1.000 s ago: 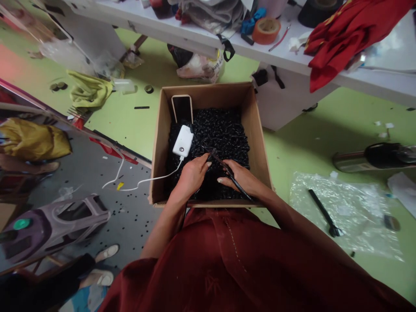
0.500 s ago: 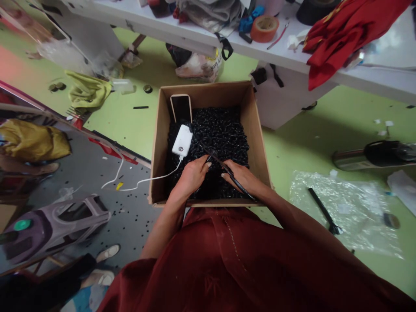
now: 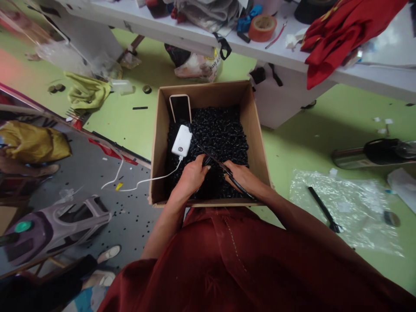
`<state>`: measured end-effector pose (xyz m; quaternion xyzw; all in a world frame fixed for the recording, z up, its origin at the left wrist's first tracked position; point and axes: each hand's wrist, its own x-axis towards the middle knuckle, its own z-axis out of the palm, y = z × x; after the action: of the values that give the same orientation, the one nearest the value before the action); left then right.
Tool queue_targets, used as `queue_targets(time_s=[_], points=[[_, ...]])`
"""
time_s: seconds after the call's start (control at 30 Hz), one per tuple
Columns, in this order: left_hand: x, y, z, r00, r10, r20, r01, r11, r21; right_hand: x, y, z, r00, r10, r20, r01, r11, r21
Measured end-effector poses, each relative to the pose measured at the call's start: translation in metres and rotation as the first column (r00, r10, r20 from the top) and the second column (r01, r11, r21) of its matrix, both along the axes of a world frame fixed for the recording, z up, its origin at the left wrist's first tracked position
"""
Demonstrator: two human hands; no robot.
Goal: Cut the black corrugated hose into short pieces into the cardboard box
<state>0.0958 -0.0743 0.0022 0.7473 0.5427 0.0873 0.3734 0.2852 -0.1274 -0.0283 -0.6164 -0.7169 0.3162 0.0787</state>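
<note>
An open cardboard box [image 3: 261, 138] stands right before me, its bottom covered with a heap of small black pieces [image 3: 221, 130]. My right hand [image 3: 242, 177] is closed around a pair of dark scissors [image 3: 215, 157]; the blades point up and left over the heap, and a black handle runs back along the wrist. Close by on the left, my left hand [image 3: 194, 175] pinches a small black piece [image 3: 207, 161] beside the blades. A white power bank [image 3: 182, 141] lies on the heap, and a phone [image 3: 180, 108] leans against the box's back corner.
A white cable [image 3: 149, 178] runs from the power bank over the box's left wall. Beyond the box is a white table [image 3: 279, 52] with orange tape [image 3: 262, 28] and red cloth [image 3: 344, 39]. Clear plastic [image 3: 364, 208] and a flask [image 3: 351, 155] lie right; a stool [image 3: 65, 225] and another person's feet [image 3: 108, 253] are left.
The scissor blades have shifted slightly up and left. More of the black piece shows at my left fingertips. Both hands stay in almost the same place inside the box.
</note>
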Motion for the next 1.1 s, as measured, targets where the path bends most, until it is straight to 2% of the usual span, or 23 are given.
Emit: queue_targets(time_s=[0.13,0.33,0.53,0.7,0.77,0.83,0.93,1.03,1.1], points=[[0.000,0.000,0.000,0.999,0.024,-0.035,-0.025,0.999,-0.022,-0.001,0.000,0.001,1.000,0.005,0.031,-0.005,1.000,0.000],[-0.001,-0.001,0.000,0.996,0.012,-0.087,-0.009,0.999,0.039,-0.002,0.000,0.000,0.998,-0.018,0.066,0.018,1.000,-0.003],[-0.002,-0.002,0.004,0.988,0.007,-0.152,-0.001,0.999,0.042,-0.002,-0.001,0.001,0.996,-0.005,0.085,0.005,1.000,0.005],[-0.006,-0.001,0.005,0.992,-0.002,-0.128,0.014,0.995,0.096,-0.003,-0.001,0.001,0.993,-0.025,0.116,0.024,1.000,0.011],[-0.008,-0.001,0.005,0.994,0.016,-0.108,-0.008,0.997,0.076,-0.004,-0.001,0.000,0.994,-0.031,0.108,0.029,0.999,0.021],[-0.010,-0.001,0.004,0.998,0.045,-0.045,-0.044,0.999,0.016,-0.004,0.000,0.000,0.995,-0.041,0.090,0.037,0.999,0.035],[-0.010,-0.001,0.004,0.980,0.111,0.165,-0.095,0.991,-0.099,-0.004,0.001,0.001,0.995,-0.091,0.035,0.089,0.994,0.066],[-0.010,-0.004,0.012,0.894,0.202,0.401,-0.097,0.959,-0.267,-0.003,0.002,0.003,0.983,-0.162,-0.090,0.170,0.981,0.094],[-0.010,-0.007,0.022,0.816,0.253,0.520,-0.056,0.929,-0.365,-0.002,0.002,0.004,0.962,-0.192,-0.192,0.214,0.971,0.102]])
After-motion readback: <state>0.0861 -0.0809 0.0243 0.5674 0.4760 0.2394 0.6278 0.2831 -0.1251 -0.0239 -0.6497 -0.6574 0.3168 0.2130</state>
